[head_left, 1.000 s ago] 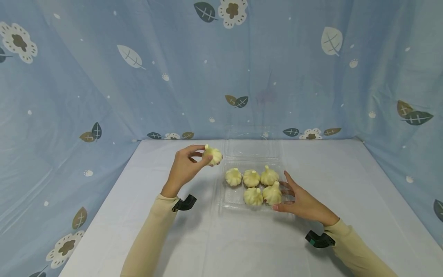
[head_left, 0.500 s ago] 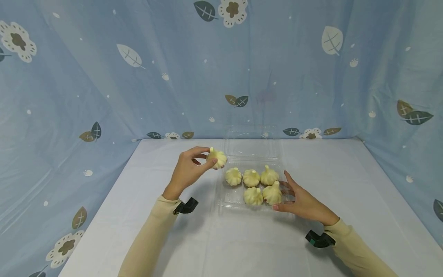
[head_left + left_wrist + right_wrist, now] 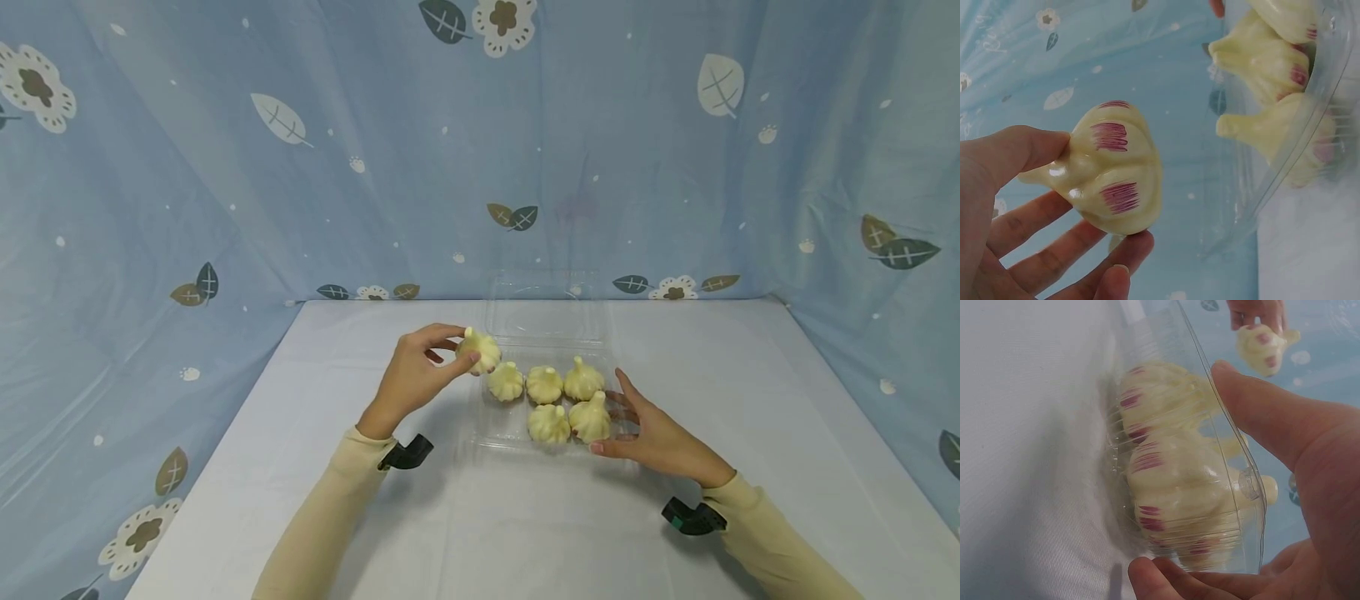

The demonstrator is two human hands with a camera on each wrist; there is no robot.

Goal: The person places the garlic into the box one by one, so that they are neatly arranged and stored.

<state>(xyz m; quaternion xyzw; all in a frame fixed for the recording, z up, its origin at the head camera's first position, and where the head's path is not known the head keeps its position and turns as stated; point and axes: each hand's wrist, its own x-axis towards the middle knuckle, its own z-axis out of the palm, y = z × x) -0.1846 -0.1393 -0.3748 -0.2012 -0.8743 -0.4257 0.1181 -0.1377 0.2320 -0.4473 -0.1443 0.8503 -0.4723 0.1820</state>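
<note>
My left hand (image 3: 415, 373) pinches a pale garlic bulb (image 3: 483, 353) between thumb and fingers, above the left back part of a clear plastic box (image 3: 504, 427). Purple streaks mark this bulb's base in the left wrist view. Several similar garlic bulbs (image 3: 550, 425) sit in the box in two rows, and the front left spot holds none. My right hand (image 3: 663, 442) grips the box by its right side, the thumb (image 3: 1260, 406) at the rim and fingertips (image 3: 1147, 581) along the outer wall.
The box's clear lid (image 3: 545, 318) stands raised behind it, towards the blue patterned curtain (image 3: 420, 192). White cloth (image 3: 525, 533) covers the table. A black wrist mount (image 3: 407, 452) sits on the left sleeve, another mount (image 3: 693, 517) on the right.
My left hand has moved right and slightly nearer with the garlic bulb, from beside the box to over its left edge. The right hand stays at the box's right side.
</note>
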